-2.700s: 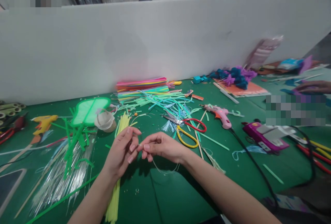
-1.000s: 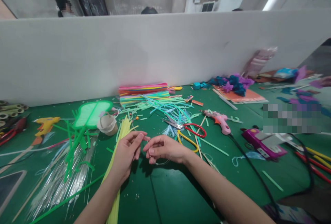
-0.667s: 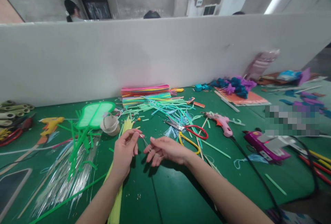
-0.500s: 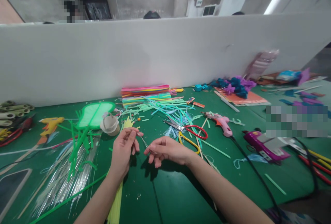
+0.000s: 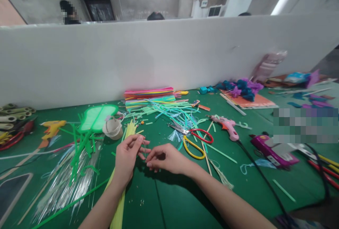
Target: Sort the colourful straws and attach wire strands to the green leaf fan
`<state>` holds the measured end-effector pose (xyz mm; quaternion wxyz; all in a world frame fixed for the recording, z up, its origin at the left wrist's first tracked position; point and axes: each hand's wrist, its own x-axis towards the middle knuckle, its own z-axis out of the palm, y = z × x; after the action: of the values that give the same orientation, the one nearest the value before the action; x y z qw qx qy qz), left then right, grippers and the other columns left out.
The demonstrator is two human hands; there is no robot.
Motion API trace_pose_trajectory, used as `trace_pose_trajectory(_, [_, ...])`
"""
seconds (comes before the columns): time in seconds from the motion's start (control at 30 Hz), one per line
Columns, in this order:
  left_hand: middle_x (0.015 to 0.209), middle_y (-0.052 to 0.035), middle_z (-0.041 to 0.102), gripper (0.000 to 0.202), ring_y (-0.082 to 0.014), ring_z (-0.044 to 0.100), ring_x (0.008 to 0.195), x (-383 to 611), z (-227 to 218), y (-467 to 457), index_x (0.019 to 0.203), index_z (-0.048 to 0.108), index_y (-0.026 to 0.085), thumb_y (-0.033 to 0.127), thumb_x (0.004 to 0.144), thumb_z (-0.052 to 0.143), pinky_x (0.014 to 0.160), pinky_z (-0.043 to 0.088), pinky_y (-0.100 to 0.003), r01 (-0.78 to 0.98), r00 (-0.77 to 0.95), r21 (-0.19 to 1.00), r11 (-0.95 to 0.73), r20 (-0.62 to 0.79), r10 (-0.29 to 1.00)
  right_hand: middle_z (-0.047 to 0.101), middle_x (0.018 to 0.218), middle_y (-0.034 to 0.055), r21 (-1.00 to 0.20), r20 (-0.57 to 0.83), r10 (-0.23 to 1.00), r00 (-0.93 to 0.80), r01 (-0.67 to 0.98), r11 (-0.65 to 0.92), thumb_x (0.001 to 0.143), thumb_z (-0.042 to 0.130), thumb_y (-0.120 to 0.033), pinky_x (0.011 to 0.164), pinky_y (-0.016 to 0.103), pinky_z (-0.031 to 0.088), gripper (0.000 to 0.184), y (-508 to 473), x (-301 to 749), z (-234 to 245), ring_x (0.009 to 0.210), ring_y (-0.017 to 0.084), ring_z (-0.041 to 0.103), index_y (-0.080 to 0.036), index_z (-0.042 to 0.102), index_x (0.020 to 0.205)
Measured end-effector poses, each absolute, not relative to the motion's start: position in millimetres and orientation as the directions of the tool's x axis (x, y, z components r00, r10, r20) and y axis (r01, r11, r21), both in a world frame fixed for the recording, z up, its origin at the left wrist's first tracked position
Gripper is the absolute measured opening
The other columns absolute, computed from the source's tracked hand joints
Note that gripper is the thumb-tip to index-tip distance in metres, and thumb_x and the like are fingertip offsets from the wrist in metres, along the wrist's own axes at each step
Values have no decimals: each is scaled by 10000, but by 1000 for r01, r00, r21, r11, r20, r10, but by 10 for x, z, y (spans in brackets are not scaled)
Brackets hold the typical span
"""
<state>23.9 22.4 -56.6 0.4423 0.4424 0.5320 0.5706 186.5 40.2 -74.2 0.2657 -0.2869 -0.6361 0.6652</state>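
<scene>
My left hand (image 5: 129, 153) is pinched over the yellow strips, thumb against forefinger, on the upper end of a thin pale wire-like strand (image 5: 144, 148). Close on its right, my right hand (image 5: 165, 158) has thumb and fingertips together at the strand's lower end. Whether the strand is wire or thread is too fine to make out. Beneath my left forearm runs a bundle of yellow pipe cleaners (image 5: 120, 200). Scissors with one red and one yellow handle (image 5: 194, 139) lie open to the right of my hands.
Left are a green fuzzy-framed panel (image 5: 97, 116), a paper-wrapped cup (image 5: 113, 128), a yellow glue gun (image 5: 51, 128) and clear strips (image 5: 63, 186). Coloured pipe cleaners (image 5: 149, 95) lie by the white partition (image 5: 159, 56). A corded pink glue gun (image 5: 229, 126) and purple device (image 5: 274, 151) are right.
The strand has swung from slanting to nearly upright. My right hand has shifted slightly left and down, closer to my left hand, which still pinches the upper end.
</scene>
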Motion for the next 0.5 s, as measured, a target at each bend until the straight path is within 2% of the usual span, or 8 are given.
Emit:
trace_pose_trajectory(0.17, [799, -80, 732, 288, -184, 702, 587, 233, -587, 216, 886, 644, 141, 405, 777, 681, 400, 482, -197, 40, -268, 997, -72, 80, 960, 706, 738, 29, -971, 56, 743, -667, 136, 196, 821, 656, -346, 604, 243, 479, 196, 409, 1879, -714, 606, 136, 623, -172, 714, 890])
trace_pose_trajectory(0.33, [822, -95, 738, 304, -213, 716, 624, 221, -601, 241, 895, 642, 144, 419, 771, 683, 386, 477, -205, 60, -303, 997, -54, 70, 950, 734, 827, 47, -813, 181, 732, -657, 318, 487, 865, 615, -287, 669, 256, 440, 158, 431, 1887, -719, 719, 164, 649, -193, 727, 924])
trace_pose_trajectory(0.4, [840, -102, 741, 317, -219, 719, 644, 219, -602, 250, 906, 649, 147, 430, 767, 682, 397, 481, -210, 58, -293, 997, -43, 58, 954, 736, 837, 47, -798, 177, 742, -647, 347, 493, 864, 615, -295, 681, 266, 440, 159, 433, 1874, -735, 729, 170, 653, -203, 730, 924])
trace_pose_trajectory(0.5, [835, -97, 741, 303, -218, 714, 716, 224, -588, 246, 906, 677, 155, 425, 770, 680, 469, 511, -223, 103, -264, 993, -62, 87, 961, 727, 966, 56, -892, 190, 832, -521, 263, 368, 809, 679, -353, 776, 288, 461, 205, 448, 1843, -743, 881, 193, 658, -212, 720, 952])
